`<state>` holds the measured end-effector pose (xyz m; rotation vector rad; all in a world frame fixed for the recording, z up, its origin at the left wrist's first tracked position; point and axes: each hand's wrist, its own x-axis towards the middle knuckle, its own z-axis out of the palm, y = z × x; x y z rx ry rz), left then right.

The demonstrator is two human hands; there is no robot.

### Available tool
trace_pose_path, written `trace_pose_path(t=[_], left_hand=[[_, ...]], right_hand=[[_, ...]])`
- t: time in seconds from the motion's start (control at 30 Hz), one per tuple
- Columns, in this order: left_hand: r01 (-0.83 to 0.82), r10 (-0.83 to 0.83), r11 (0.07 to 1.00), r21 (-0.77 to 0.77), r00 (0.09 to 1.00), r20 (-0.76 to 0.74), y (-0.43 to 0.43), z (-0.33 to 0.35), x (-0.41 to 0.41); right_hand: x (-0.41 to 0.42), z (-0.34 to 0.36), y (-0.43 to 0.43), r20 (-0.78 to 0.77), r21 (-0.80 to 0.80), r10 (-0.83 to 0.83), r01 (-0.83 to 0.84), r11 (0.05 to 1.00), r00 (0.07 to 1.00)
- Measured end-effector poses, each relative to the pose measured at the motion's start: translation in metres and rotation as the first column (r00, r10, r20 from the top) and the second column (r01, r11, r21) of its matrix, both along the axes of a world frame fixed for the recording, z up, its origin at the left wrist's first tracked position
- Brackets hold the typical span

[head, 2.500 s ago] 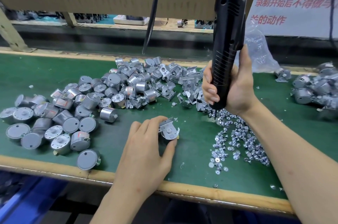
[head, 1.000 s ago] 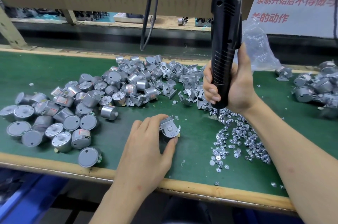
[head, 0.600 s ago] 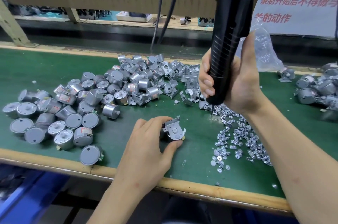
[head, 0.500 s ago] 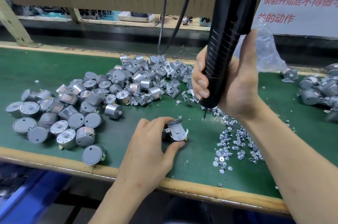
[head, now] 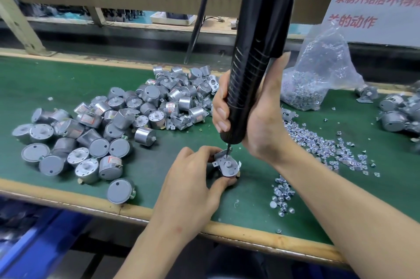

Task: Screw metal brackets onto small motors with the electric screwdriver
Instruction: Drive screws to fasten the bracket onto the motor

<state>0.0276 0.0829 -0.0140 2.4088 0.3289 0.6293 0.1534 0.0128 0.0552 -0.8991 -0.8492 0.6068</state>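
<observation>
Head view: one camera looks down on a green surface (head: 56,83) edged with wood.
Left hand (head: 188,185): its fingers (head: 204,150) and thumb are clamped round a small motor (head: 228,166), which stands on the surface near the front edge with its shaft end up.
Metal bracket (head: 221,154): lies on top of that motor, at its far side.
Right hand (head: 256,119): its fingers (head: 221,112) are wrapped round the lower barrel of the black electric screwdriver (head: 256,51), which tilts a little to the right at the top.
Screwdriver bit: the tip meets the bracket; whether a screw sits under it cannot be told.
Motor pile (head: 102,128): loose grey motors to the left, with spare brackets mixed in at the far end.
Loose screws (head: 322,144): scattered right of the right wrist.
Plastic bag (head: 318,74): clear, with more screws in it, behind them.
Far right: more motors (head: 395,112), some with brackets on them.
</observation>
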Motion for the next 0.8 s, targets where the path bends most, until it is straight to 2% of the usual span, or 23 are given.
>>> trace_pose_path(t=[0.37,0.8], left_hand=[[-0.004,0.004,1.0,0.011,1.0,-0.001,0.0,-0.0004,0.0001],[-0.029,0.029,0.999,0.037,1.0,-0.002,-0.002,-0.0004,0.0014]], right_hand=[[0.0005,-0.0017,0.0002,-0.035,0.017,0.012,-0.011,1.0,0.999],[-0.0037,-0.0026,0.0033,0.053,-0.054,-0.004,0.007,0.999,0.999]])
